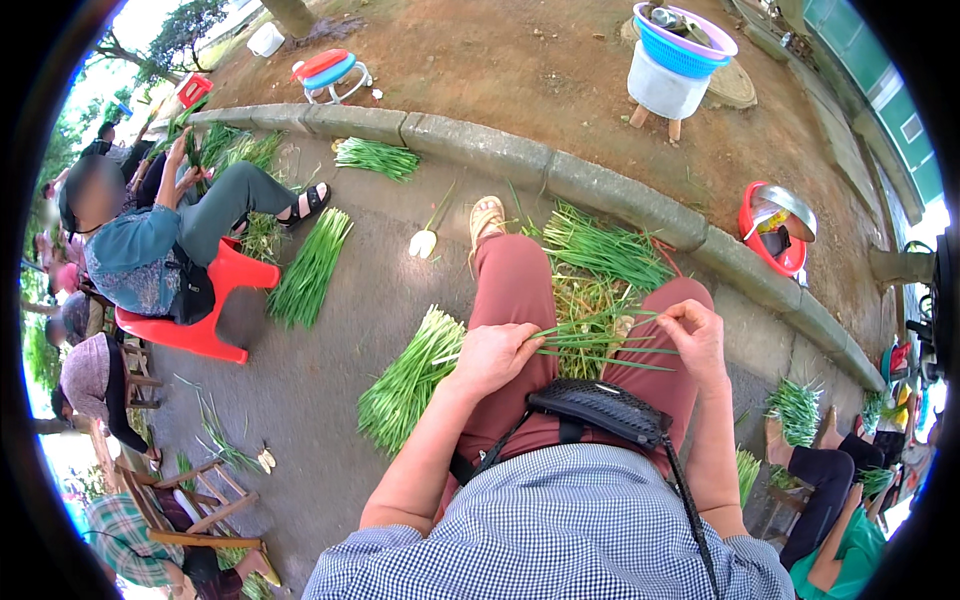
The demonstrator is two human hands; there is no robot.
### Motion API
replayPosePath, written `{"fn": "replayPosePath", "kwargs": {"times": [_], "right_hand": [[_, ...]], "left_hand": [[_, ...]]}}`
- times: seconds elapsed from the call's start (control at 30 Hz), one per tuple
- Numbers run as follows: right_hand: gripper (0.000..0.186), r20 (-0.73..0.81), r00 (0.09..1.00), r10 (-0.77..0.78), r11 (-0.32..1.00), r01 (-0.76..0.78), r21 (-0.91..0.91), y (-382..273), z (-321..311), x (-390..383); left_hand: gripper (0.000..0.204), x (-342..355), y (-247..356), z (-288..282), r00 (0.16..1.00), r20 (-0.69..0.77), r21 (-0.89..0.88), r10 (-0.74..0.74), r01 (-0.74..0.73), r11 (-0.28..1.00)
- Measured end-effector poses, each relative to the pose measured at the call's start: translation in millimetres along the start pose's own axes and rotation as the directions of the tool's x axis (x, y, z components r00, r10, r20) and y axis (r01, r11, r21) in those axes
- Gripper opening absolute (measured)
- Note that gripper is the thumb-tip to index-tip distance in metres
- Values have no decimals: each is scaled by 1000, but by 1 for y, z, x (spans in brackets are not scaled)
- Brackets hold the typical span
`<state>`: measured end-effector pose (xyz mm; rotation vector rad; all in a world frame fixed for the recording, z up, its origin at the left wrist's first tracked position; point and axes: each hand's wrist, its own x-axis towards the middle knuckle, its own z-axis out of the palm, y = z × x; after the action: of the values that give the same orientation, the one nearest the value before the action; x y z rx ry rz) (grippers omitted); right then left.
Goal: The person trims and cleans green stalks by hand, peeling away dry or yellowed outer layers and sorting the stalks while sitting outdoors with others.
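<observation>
Above my lap, my left hand [493,358] is closed around the base of a few long green chives [592,336]. Their leaves fan out to the right across my knees. My right hand [695,338] pinches at the leaf tips by my right thigh, thumb and finger together. Beside my left leg lies a thick bundle of chives [408,385], pale ends up. Loose yellowish-green trimmings [585,300] cover the ground between my legs. Beyond them another heap of chives [600,245] rests against the kerb.
A stone kerb [480,140] curves across ahead. On the left a person [140,240] sits on a red plastic stool [200,325], near a chive bundle [312,268]. Past the kerb stand a blue basket [680,45] on a white stool and a red basin [775,230]. More people sit on both sides.
</observation>
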<state>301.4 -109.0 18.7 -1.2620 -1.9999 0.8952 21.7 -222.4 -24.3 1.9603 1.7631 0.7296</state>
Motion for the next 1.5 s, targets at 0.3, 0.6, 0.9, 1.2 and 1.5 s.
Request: {"fn": "replayPosePath", "kwargs": {"times": [0.3, 0.6, 0.9, 1.2, 1.5], "right_hand": [[5, 111, 987, -113, 977, 131, -169, 2, -8, -7], [6, 27, 992, 121, 988, -123, 98, 26, 14, -4], [9, 43, 949, 314, 248, -126, 961, 75, 14, 4], [18, 424, 877, 226, 448, -480, 754, 37, 67, -28], [36, 514, 858, -3, 760, -332, 558, 41, 101, -20]], "left_hand": [[21, 1, -4, -8, 998, 41, -4, -37, 37, 999], [19, -4, -5, -4, 1000, -10, 22, -12, 13, 1000], [20, -4, -10, -7, 974, -43, -260, -223, 205, 944], [32, 2, -15, -23, 835, 153, -847, -529, 387, 366], [27, 7, -12, -32, 830, 147, -827, -537, 401, 393]]}}
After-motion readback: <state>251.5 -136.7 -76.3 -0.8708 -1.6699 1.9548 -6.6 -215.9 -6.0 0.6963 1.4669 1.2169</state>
